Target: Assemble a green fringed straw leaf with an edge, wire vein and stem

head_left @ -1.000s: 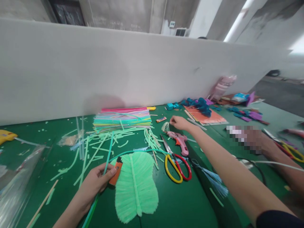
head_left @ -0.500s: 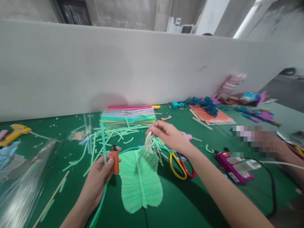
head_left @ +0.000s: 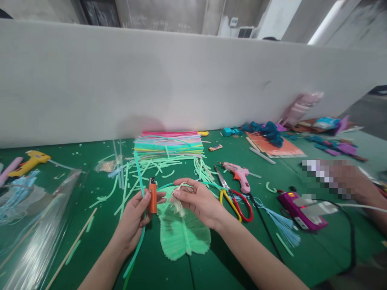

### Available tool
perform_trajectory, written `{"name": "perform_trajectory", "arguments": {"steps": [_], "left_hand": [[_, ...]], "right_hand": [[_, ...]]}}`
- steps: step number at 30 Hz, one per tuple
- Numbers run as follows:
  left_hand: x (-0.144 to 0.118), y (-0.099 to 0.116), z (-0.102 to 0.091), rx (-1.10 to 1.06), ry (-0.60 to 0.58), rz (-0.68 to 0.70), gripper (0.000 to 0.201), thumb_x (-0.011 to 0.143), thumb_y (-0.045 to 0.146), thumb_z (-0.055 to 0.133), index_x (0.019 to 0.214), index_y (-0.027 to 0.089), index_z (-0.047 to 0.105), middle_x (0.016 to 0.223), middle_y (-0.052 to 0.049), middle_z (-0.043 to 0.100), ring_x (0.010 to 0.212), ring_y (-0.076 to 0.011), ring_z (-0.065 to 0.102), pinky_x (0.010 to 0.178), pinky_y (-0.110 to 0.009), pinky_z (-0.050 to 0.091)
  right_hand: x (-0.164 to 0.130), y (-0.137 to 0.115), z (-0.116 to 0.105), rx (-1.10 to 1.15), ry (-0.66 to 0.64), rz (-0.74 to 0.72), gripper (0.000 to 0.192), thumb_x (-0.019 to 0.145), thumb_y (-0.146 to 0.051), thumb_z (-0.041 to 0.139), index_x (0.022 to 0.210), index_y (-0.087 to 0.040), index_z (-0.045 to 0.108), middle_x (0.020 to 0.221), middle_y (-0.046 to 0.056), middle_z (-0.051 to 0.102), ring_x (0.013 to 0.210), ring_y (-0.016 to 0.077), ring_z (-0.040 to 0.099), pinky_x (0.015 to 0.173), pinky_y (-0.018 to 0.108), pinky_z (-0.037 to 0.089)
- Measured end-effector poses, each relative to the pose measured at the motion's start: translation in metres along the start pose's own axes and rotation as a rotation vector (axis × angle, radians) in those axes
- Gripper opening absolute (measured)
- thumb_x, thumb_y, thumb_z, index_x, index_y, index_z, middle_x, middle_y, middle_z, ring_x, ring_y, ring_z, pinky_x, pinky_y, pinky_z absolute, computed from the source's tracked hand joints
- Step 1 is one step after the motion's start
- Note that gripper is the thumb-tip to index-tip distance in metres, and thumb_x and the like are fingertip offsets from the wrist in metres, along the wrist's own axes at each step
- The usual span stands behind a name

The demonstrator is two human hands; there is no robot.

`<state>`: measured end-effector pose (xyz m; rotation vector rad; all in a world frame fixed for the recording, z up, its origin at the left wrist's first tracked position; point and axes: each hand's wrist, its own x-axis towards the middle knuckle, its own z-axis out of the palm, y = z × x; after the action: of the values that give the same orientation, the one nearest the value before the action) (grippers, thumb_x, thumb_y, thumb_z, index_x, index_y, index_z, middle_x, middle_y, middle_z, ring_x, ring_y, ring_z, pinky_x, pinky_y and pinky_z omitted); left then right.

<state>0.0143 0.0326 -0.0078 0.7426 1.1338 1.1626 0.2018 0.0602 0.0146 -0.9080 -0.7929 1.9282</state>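
Note:
An orange lighter [head_left: 153, 198] stands upright in my left hand [head_left: 136, 215], which also has a long teal strip [head_left: 139, 173] running through its grip. My right hand [head_left: 199, 201] pinches a small bunch of pale cream threads [head_left: 179, 206] that hangs down from the fingertips. Both hands are close together over a light green leaf-shaped piece [head_left: 185, 237] with a raised middle rib, lying on the green table. Part of its upper end is hidden by my right hand. Scissors with yellow and red handles [head_left: 242, 205] lie beside my right wrist.
Bundled coloured pipe-cleaner-like strips [head_left: 169, 145] lie at the back, with loose green strips in front. A pink glue gun [head_left: 240, 175] rests right of centre, a yellow one [head_left: 32, 161] at left. A purple power strip [head_left: 302, 211] sits near another person's blurred hand [head_left: 341, 179].
My right hand has moved down and left with the threads, closer to the lighter. The pink glue gun and blue tassel at right show more fully. The view has shifted slightly.

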Motion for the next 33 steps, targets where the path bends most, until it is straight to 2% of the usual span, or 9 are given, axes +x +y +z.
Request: {"name": "perform_trajectory", "arguments": {"steps": [2, 8, 12, 16, 19, 23, 26, 29, 33], "left_hand": [[0.001, -0.002, 0.0, 0.001, 0.003, -0.008, 0.036, 0.077, 0.047, 0.068, 0.096, 0.017, 0.06, 0.089, -0.007, 0.071, 0.061, -0.0078, 0.06, 0.033, -0.009, 0.021], [0.002, -0.006, 0.002, 0.02, -0.02, 0.012, 0.034, 0.08, 0.045, 0.066, 0.101, 0.019, 0.058, 0.091, -0.006, 0.07, 0.06, -0.0069, 0.059, 0.033, -0.009, 0.021], [-0.001, -0.006, 0.003, 0.032, -0.111, -0.012, 0.037, 0.082, 0.044, 0.065, 0.11, 0.021, 0.059, 0.1, -0.008, 0.068, 0.061, -0.0066, 0.057, 0.034, -0.01, 0.019], [-0.005, -0.008, 0.003, 0.021, -0.199, -0.092, 0.037, 0.079, 0.044, 0.068, 0.109, 0.023, 0.062, 0.087, -0.004, 0.066, 0.05, -0.0024, 0.043, 0.036, -0.011, 0.018], [-0.005, -0.011, 0.006, 0.012, -0.244, -0.102, 0.036, 0.078, 0.043, 0.07, 0.106, 0.022, 0.065, 0.074, 0.001, 0.058, 0.045, -0.0001, 0.028, 0.037, -0.011, 0.017], [-0.004, -0.011, 0.007, -0.003, -0.235, -0.092, 0.033, 0.078, 0.043, 0.069, 0.101, 0.019, 0.067, 0.064, 0.005, 0.047, 0.045, -0.0005, 0.018, 0.036, -0.012, 0.012], [-0.002, -0.011, 0.006, -0.004, -0.212, -0.09, 0.033, 0.077, 0.043, 0.071, 0.096, 0.016, 0.068, 0.063, 0.005, 0.046, 0.045, -0.0005, 0.019, 0.036, -0.012, 0.012], [-0.001, -0.012, 0.004, -0.01, -0.215, -0.085, 0.033, 0.076, 0.043, 0.071, 0.093, 0.015, 0.067, 0.065, 0.003, 0.051, 0.043, 0.0005, 0.021, 0.036, -0.012, 0.012], [0.0, -0.013, 0.001, -0.006, -0.202, -0.104, 0.032, 0.074, 0.045, 0.073, 0.086, 0.015, 0.067, 0.07, -0.002, 0.059, 0.05, -0.0038, 0.043, 0.036, -0.011, 0.016]], "right_hand": [[0.002, 0.003, -0.001, -0.038, 0.027, -0.055, 0.04, 0.061, -0.026, 0.085, 0.094, -0.018, 0.063, 0.071, -0.004, 0.063, 0.068, 0.0091, 0.064, 0.065, 0.019, 0.051], [0.004, 0.006, -0.001, -0.191, 0.094, -0.218, 0.039, 0.064, -0.024, 0.082, 0.096, -0.02, 0.06, 0.072, -0.004, 0.067, 0.068, 0.0097, 0.064, 0.067, 0.022, 0.052], [0.003, 0.007, -0.002, -0.217, 0.068, -0.238, 0.04, 0.065, -0.023, 0.081, 0.1, -0.021, 0.06, 0.077, -0.003, 0.069, 0.076, 0.0118, 0.067, 0.075, 0.024, 0.052], [0.004, 0.012, -0.003, -0.242, 0.056, -0.273, 0.032, 0.068, -0.025, 0.079, 0.095, -0.02, 0.063, 0.077, -0.001, 0.07, 0.077, 0.0133, 0.068, 0.073, 0.025, 0.052], [0.006, 0.016, -0.002, -0.265, 0.082, -0.319, 0.025, 0.066, -0.025, 0.08, 0.086, -0.019, 0.066, 0.085, 0.0, 0.071, 0.076, 0.0121, 0.066, 0.072, 0.024, 0.05], [0.008, 0.021, 0.001, -0.193, 0.062, -0.249, 0.023, 0.065, -0.029, 0.08, 0.082, -0.019, 0.068, 0.082, 0.0, 0.071, 0.077, 0.013, 0.065, 0.072, 0.025, 0.049], [0.008, 0.022, 0.003, -0.144, 0.053, -0.178, 0.022, 0.066, -0.033, 0.079, 0.079, -0.019, 0.069, 0.08, 0.0, 0.071, 0.074, 0.0118, 0.063, 0.067, 0.023, 0.047], [0.008, 0.02, 0.002, -0.149, 0.11, -0.185, 0.023, 0.064, -0.035, 0.081, 0.077, -0.019, 0.069, 0.075, -0.001, 0.069, 0.069, 0.0113, 0.061, 0.062, 0.022, 0.044], [0.008, 0.012, -0.004, -0.183, 0.177, -0.262, 0.025, 0.065, -0.037, 0.08, 0.079, -0.018, 0.069, 0.074, 0.0, 0.068, 0.067, 0.0113, 0.058, 0.061, 0.023, 0.043]]}}
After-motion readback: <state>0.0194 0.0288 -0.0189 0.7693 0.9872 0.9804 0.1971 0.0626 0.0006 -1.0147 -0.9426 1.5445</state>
